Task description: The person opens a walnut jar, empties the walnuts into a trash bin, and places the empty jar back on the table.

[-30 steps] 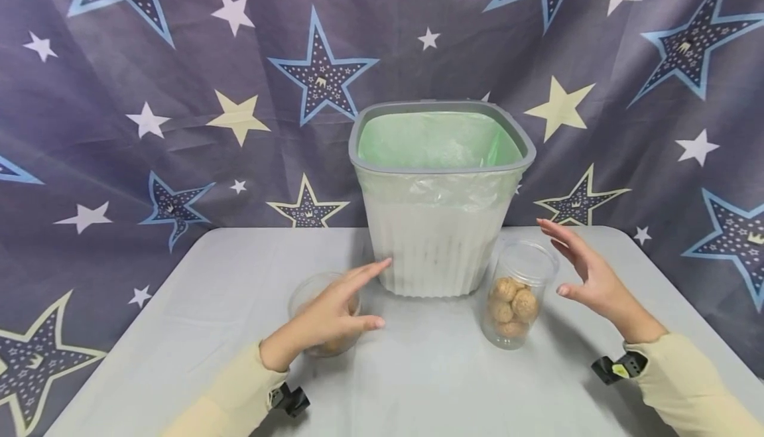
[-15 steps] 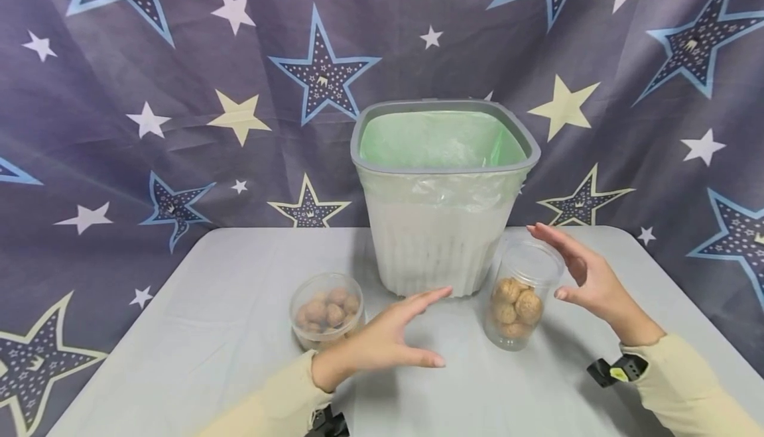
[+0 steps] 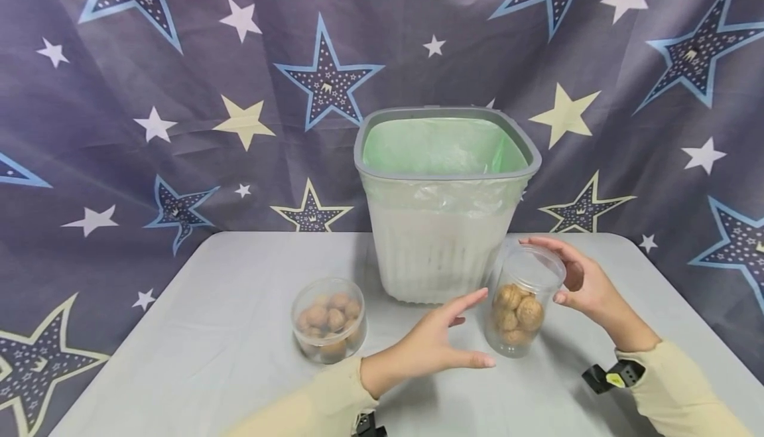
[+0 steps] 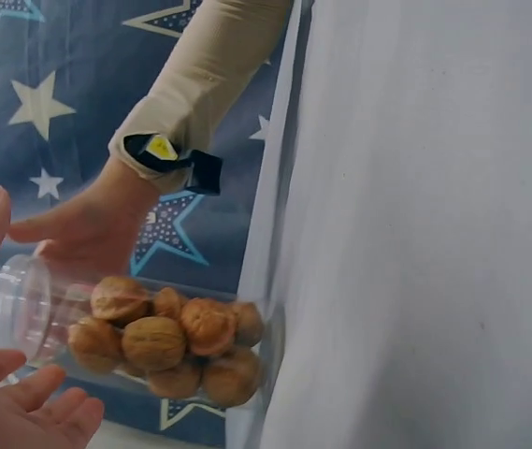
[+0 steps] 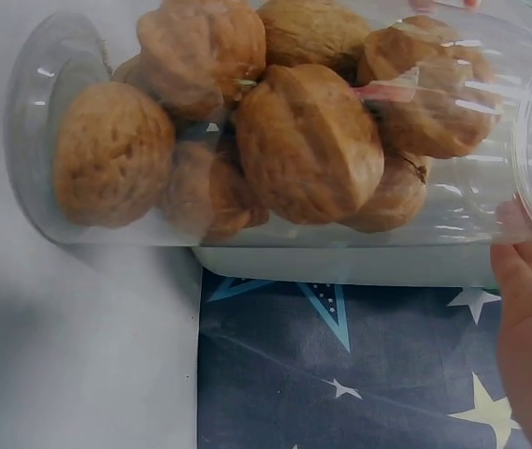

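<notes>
A tall clear lidded jar (image 3: 516, 317) holding several walnuts (image 4: 153, 341) stands on the table at the right in the head view. My right hand (image 3: 587, 288) reaches round its upper part from the right, fingers curved behind the lid (image 3: 534, 268) and thumb at the near side. In the right wrist view, those fingers (image 5: 518, 267) show at the lid end. My left hand (image 3: 436, 341) comes in from the left of the jar, thumb and fingers spread apart, with nothing between them. The left wrist view shows its fingers (image 4: 46, 402) close to the lid end.
Behind the jar stands a pale bin (image 3: 442, 245) with a grey rim and a green liner. A low round clear tub (image 3: 328, 324) of nuts sits at the left on the grey table (image 3: 227, 357). A star-patterned cloth (image 3: 179, 92) hangs behind.
My left hand has moved right, from over the low tub to beside the tall jar, uncovering the tub. My right hand has closed in round the jar's lid end.
</notes>
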Action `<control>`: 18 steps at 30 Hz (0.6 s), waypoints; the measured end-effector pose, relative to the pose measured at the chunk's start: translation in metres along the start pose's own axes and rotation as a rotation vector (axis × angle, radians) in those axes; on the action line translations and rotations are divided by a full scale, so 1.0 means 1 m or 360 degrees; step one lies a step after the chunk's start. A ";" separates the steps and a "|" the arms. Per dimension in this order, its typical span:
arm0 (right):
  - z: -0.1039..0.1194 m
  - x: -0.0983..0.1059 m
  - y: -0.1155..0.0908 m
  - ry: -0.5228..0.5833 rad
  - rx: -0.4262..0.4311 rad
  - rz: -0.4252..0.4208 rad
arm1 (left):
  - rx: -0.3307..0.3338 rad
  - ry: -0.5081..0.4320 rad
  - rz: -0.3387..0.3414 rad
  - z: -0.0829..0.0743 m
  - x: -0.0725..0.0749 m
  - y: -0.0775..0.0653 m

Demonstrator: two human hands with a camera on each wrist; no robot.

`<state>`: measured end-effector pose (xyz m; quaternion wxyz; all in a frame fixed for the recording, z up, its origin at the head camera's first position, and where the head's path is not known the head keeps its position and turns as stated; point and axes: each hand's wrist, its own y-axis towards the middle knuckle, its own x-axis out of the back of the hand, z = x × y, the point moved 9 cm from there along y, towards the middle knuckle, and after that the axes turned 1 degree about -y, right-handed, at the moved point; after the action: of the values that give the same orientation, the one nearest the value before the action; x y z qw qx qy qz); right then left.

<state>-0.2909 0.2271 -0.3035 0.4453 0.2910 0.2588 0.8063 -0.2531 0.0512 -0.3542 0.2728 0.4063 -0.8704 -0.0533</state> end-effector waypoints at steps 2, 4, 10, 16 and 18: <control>-0.002 0.000 0.000 0.0009 -0.0034 0.0002 | 0.0027 -0.0067 -0.0006 0.005 -0.004 0.004; -0.004 -0.001 -0.001 0.0018 -0.0096 0.0004 | 0.0063 -0.0161 -0.0013 0.010 -0.009 0.007; -0.009 0.000 -0.003 -0.0017 -0.0226 -0.0010 | 0.0153 -0.0316 -0.0067 0.023 -0.018 0.013; -0.011 0.002 -0.001 0.0026 -0.0223 -0.0014 | 0.0200 -0.0365 -0.0155 0.034 -0.020 0.020; -0.014 0.002 -0.001 0.0068 -0.0227 -0.0003 | 0.0181 -0.0367 -0.0186 0.036 -0.021 0.022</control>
<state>-0.3013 0.2275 -0.3135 0.4600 0.2412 0.2103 0.8283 -0.2759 0.0763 -0.3869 0.1438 0.4622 -0.8725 -0.0661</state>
